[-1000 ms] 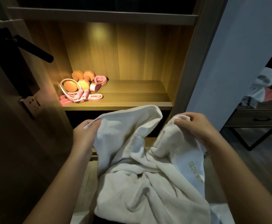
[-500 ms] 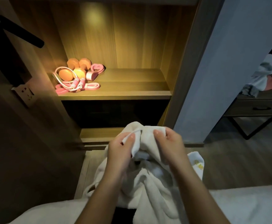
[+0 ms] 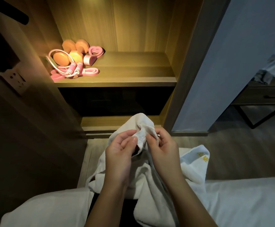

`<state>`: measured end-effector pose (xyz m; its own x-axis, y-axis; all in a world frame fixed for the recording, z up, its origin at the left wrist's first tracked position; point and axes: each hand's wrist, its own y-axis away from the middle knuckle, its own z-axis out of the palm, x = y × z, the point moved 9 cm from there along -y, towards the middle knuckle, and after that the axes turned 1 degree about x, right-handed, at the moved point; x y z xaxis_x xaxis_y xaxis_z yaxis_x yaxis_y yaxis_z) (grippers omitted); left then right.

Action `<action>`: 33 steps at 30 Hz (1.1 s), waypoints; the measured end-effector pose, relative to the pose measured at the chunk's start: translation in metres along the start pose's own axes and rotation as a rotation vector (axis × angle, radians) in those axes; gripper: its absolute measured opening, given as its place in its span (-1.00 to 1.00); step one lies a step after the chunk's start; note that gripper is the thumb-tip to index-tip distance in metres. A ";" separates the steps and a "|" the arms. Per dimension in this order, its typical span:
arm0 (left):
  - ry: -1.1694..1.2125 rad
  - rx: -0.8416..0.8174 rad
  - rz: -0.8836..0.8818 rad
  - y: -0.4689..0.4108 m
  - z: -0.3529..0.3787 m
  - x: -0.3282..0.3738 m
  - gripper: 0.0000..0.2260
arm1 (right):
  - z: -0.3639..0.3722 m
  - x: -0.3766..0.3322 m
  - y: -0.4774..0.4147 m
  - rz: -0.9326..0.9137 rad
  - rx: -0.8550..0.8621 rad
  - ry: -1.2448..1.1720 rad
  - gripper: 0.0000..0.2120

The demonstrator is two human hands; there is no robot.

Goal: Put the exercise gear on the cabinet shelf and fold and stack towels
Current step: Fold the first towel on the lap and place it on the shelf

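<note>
Your left hand [image 3: 119, 152] and right hand [image 3: 162, 148] pinch the bunched white towel [image 3: 147, 181], hiding its corner; its lower folds run out of view.

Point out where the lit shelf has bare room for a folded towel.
The shelf is bare from the pink heart-shaped grips to its right wall. Its left corner is crowded: orange dumbbells, jump rope, pink band.

Only a person's two hands and forearms are visible. The left hand [image 3: 120, 154] and right hand [image 3: 163, 149] are bare, with short, rounded nails showing on the thumbs. The left forearm [image 3: 111, 194] and right forearm [image 3: 181, 194] are slim, smooth and uncovered along all of their visible length. They are dimly lit, and slightly brighter toward the fingers.
</note>
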<state>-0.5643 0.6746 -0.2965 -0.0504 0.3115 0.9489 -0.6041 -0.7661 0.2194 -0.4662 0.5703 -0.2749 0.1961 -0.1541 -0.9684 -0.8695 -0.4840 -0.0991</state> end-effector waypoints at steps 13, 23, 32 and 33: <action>-0.128 0.238 0.187 -0.001 -0.018 0.017 -0.96 | 0.026 0.002 0.006 -0.098 -0.103 0.215 -0.87; -0.214 0.072 0.169 -0.011 -0.019 0.017 -0.91 | 0.014 0.014 -0.018 0.024 -0.223 -0.090 -0.79; -0.508 -0.033 0.369 -0.007 -0.005 0.033 -0.88 | 0.011 -0.004 -0.018 -0.189 -0.207 0.154 -0.77; -0.504 -0.044 0.370 -0.006 -0.005 0.032 -0.88 | 0.010 -0.003 -0.018 -0.191 -0.197 0.183 -0.79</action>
<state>-0.5658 0.6922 -0.2688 0.1125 -0.2814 0.9530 -0.6511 -0.7454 -0.1433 -0.4561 0.5882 -0.2724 0.4414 -0.1880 -0.8774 -0.7082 -0.6734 -0.2120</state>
